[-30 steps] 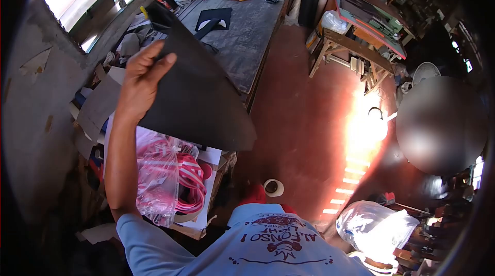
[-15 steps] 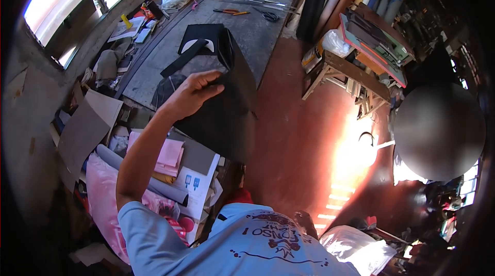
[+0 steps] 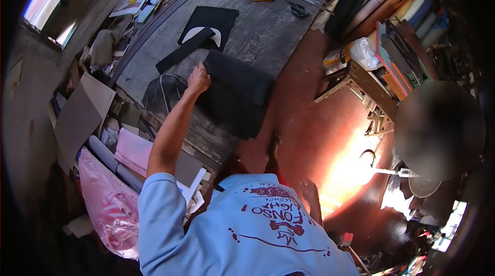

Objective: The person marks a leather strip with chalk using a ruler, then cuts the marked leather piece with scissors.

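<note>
Black sheet [image 3: 234, 82] pinched in left grip [image 3: 198, 79]; right grip [image 3: 310, 193] unclear; plastic bag [image 3: 97, 180] holds pink straps [image 3: 117, 232].

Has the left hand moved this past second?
Yes, rightward in view: the left hand, earlier left of the square black panel with white patch, is now below it.

A smooth, matt finish is shown by the large black folded sheet [image 3: 240, 77]. The long dark-grey worktop [image 3: 258, 38] is marked by rough, scuffed patches. Glossy, creased plastic is seen in the pinkish see-through bag [image 3: 105, 198], matt cloth in the pale-blue printed shirt [image 3: 216, 229], and wood in the low brown stand [image 3: 374, 89].
</note>
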A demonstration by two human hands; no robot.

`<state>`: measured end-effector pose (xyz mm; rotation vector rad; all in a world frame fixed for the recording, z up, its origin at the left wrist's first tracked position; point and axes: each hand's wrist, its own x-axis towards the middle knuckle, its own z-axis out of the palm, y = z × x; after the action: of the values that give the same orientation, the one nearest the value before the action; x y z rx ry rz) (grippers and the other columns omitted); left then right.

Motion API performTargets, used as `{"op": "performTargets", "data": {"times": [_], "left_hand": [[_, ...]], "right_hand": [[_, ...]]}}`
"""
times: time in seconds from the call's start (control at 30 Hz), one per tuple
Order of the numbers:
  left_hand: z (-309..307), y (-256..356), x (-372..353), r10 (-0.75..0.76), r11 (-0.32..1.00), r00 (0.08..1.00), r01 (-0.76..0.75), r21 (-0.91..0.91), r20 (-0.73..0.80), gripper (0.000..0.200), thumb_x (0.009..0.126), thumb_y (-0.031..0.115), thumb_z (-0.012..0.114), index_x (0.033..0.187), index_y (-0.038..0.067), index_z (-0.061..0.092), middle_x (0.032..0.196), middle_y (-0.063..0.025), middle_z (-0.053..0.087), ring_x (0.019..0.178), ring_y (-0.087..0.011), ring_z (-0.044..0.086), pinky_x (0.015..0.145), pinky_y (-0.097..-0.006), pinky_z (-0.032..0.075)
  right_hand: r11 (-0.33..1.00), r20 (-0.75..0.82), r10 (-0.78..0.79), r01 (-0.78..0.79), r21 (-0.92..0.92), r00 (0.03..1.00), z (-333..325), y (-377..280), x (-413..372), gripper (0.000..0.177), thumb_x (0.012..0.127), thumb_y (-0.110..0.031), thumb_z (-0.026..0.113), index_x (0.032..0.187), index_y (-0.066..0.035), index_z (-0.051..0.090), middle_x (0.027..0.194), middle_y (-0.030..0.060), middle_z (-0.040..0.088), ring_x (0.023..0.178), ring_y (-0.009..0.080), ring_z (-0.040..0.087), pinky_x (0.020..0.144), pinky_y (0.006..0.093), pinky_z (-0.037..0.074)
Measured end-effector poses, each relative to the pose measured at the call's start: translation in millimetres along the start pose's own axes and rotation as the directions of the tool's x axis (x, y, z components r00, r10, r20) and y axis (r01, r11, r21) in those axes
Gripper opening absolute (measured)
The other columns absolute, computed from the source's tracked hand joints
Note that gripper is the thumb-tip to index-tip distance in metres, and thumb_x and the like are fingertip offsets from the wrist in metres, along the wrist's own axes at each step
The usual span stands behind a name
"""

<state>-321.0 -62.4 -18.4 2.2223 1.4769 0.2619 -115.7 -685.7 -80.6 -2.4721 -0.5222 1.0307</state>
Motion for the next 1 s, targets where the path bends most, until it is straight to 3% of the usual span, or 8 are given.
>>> {"op": "performTargets", "data": {"times": [0.1, 0.13, 0.2, 0.3, 0.5, 0.6, 0.83, 1.0], "left_hand": [[1.8, -2.5, -7.1, -0.003, 0.997, 0.997, 0.009, 0.076, -0.071, 0.058, 0.088, 0.019, 0.069, 0.137, -0.004, 0.048, 0.133, -0.0267, 0.055, 0.122, -0.0455, 0.056, 0.101, -0.0492, 0.047], [-6.1, 2.9, -14.9, 0.012, 0.994, 0.99, 0.003, 0.105, -0.141, 0.057, 0.088, 0.018, 0.069, 0.137, -0.004, 0.049, 0.133, -0.0258, 0.055, 0.122, -0.0448, 0.055, 0.101, -0.0485, 0.046], [-16.6, 15.9, -28.7, 0.061, 0.989, 0.938, -0.011, 0.146, -0.34, 0.051, 0.088, 0.012, 0.066, 0.135, 0.0, 0.052, 0.133, -0.0215, 0.055, 0.122, -0.0406, 0.053, 0.103, -0.0459, 0.045], [-16.5, 38.9, -70.8, -0.081, 0.996, 0.881, 0.058, -0.064, -0.465, 0.045, 0.089, 0.008, 0.064, 0.132, 0.002, 0.055, 0.132, -0.0203, 0.055, 0.122, -0.0392, 0.053, 0.103, -0.0454, 0.044], [44.3, 68.6, -185.2, -0.422, 0.906, 0.822, 0.367, -0.212, -0.382, 0.049, 0.088, 0.012, 0.067, 0.133, 0.001, 0.051, 0.128, -0.0226, 0.054, 0.122, -0.0415, 0.052, 0.104, -0.0474, 0.042], [80.0, 69.8, -198.2, -0.76, 0.649, 0.59, 0.657, -0.383, -0.274, 0.059, 0.087, 0.016, 0.071, 0.138, 0.001, 0.047, 0.129, -0.0249, 0.052, 0.122, -0.0427, 0.051, 0.105, -0.0486, 0.041], [102.3, 78.8, -172.9, -0.892, 0.428, 0.294, 0.797, -0.427, -0.344, 0.07, 0.085, 0.018, 0.074, 0.144, 0.002, 0.04, 0.13, -0.0249, 0.051, 0.125, -0.0451, 0.045, 0.107, -0.0519, 0.038], [95.9, 109.2, -146.5, -0.835, 0.452, 0.254, 0.822, -0.345, -0.488, 0.067, 0.083, 0.012, 0.072, 0.142, 0.001, 0.042, 0.132, -0.0247, 0.046, 0.127, -0.0439, 0.043, 0.105, -0.0514, 0.039]], "right_hand": [[0.924, -0.036, -0.381, 0.382, 0.003, 0.924, -33.9, -127.1, 74.0, 0.035, 0.093, -0.023, 0.066, 0.116, 0.003, 0.067, 0.108, 0.0225, 0.072, 0.1, 0.0357, 0.07, 0.088, 0.0427, 0.055], [0.816, 0.013, -0.575, 0.574, -0.068, 0.818, -46.0, -177.4, 95.5, 0.035, 0.093, -0.02, 0.066, 0.118, 0.004, 0.065, 0.11, 0.0215, 0.07, 0.101, 0.0387, 0.068, 0.088, 0.0436, 0.055], [0.662, 0.135, -0.738, 0.748, -0.041, 0.661, -61.7, -267.9, 120.6, 0.036, 0.091, -0.019, 0.067, 0.119, 0.003, 0.064, 0.115, 0.0197, 0.067, 0.106, 0.0388, 0.065, 0.091, 0.0436, 0.053], [0.197, 0.297, -0.927, 0.972, -0.13, 0.228, -52.4, -349.6, 180.2, 0.043, 0.087, -0.017, 0.07, 0.125, 0.0, 0.062, 0.126, 0.0172, 0.06, 0.12, 0.0352, 0.056, 0.099, 0.0432, 0.048], [-0.343, 0.561, -0.797, 0.933, -0.113, -0.224, -15.5, -423.1, 250.2, 0.045, 0.084, -0.016, 0.067, 0.126, 0.0, 0.061, 0.123, 0.0155, 0.057, 0.121, 0.0332, 0.052, 0.102, 0.0436, 0.041], [-0.438, 0.65, -0.694, 0.898, -0.04, -0.309, -3.2, -433.1, 269.3, 0.039, 0.085, -0.014, 0.06, 0.119, 0.003, 0.063, 0.115, 0.0142, 0.058, 0.111, 0.029, 0.055, 0.091, 0.0397, 0.045], [-0.533, 0.772, -0.449, 0.829, 0.172, -0.449, 1.1, -456.3, 288.7, 0.037, 0.087, -0.013, 0.058, 0.119, 0.002, 0.063, 0.111, 0.0128, 0.058, 0.105, 0.0266, 0.055, 0.087, 0.0372, 0.045], [-0.635, 0.739, -0.27, 0.691, 0.345, -0.618, 6.7, -476.6, 307.5, 0.032, 0.086, -0.016, 0.061, 0.114, -0.001, 0.063, 0.108, 0.0092, 0.058, 0.102, 0.0237, 0.055, 0.083, 0.0337, 0.046]]}}
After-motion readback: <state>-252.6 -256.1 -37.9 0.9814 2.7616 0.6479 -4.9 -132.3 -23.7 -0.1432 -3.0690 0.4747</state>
